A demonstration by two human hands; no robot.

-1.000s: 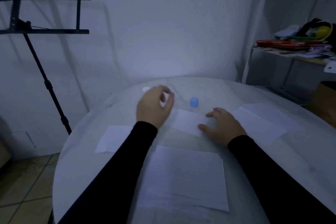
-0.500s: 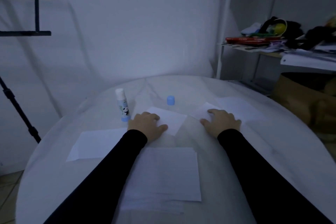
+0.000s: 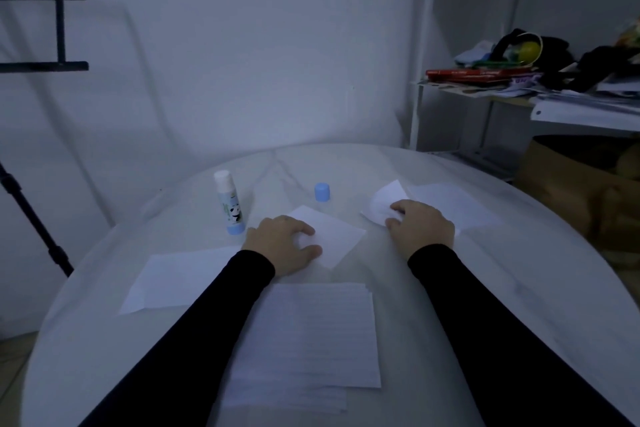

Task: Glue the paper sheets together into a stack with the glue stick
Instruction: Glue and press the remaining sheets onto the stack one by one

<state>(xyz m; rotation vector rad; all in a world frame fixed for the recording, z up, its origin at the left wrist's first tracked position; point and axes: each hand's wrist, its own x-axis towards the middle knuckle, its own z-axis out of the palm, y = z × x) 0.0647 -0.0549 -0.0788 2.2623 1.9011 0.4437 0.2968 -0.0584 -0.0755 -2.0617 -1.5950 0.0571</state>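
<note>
Paper sheets lie spread on a round white table point(image 3: 519, 305). Nearest, at 6 o'clock, a lined stack point(image 3: 308, 340); at 9 o'clock, a blank sheet point(image 3: 180, 274). Centre: the left hand point(image 3: 282, 244) rests with loosely spread fingers on a small sheet point(image 3: 334, 236). At 2 o'clock the right hand point(image 3: 420, 227) appears to pinch a curled sheet point(image 3: 384, 203), lifting its edge beside another flat sheet point(image 3: 450, 201). Farther, at 11 o'clock, the uncapped glue stick point(image 3: 228, 203) stands upright; its blue cap point(image 3: 322, 191) stands apart at 12 o'clock.
</note>
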